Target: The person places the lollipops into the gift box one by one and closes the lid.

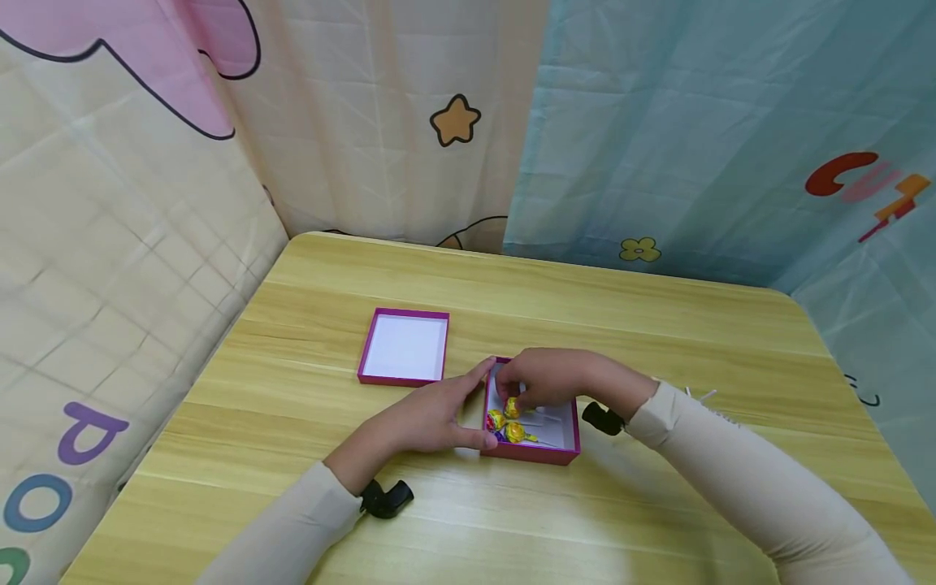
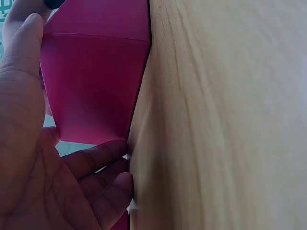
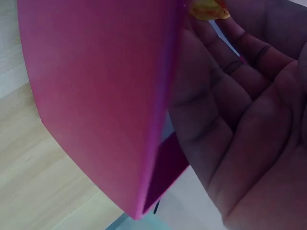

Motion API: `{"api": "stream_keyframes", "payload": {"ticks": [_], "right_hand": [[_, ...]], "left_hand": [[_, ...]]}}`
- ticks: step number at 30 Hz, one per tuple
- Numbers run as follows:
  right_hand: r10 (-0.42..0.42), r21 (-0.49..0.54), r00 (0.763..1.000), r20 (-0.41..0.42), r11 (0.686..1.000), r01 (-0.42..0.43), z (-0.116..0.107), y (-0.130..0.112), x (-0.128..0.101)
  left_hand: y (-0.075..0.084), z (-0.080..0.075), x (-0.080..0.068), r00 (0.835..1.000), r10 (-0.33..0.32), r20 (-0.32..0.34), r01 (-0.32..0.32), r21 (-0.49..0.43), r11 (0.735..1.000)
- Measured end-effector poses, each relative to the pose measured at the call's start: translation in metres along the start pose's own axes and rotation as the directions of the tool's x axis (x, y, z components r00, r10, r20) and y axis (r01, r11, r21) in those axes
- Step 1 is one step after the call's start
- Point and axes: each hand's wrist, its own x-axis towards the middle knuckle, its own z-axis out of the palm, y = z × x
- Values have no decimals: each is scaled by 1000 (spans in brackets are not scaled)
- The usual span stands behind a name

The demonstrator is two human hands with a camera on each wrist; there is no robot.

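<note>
A magenta box (image 1: pixel 530 457) with a pale inside stands in front of me, several lollipops in it. Yellow-wrapped lollipops (image 1: pixel 515 432) lie toward its left side, their white sticks pointing right. My left hand (image 1: pixel 431 413) holds the box's left side, thumb at the near corner and fingers at the far one; its wrist view shows the magenta wall (image 2: pixel 93 86) between them. Reaching down inside from the right is my right hand (image 1: pixel 544 378), whose fingertips pinch a yellow-wrapped lollipop (image 3: pixel 208 8). Part of that lollipop is hidden by the fingers.
A shallow magenta lid (image 1: pixel 405 348), white inside, lies behind and left of the box. White sticks (image 1: pixel 705 396) show on the table (image 1: pixel 621 317) past the right sleeve. Printed curtains (image 1: pixel 395 162) stand along the table's back and sides.
</note>
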Motion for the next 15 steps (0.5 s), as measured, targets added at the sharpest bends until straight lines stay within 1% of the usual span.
{"api": "stream_keyframes", "payload": {"ticks": [5, 15], "right_hand": [[12, -8, 1000, -1, 1000, -12, 4, 1, 3], [17, 15, 1000, 11, 1000, -17, 7, 6, 6]], "left_hand": [[0, 0, 0, 1000, -1, 2, 1, 2, 1000], [-1, 0, 1, 1000, 0, 5, 0, -1, 1000]]}}
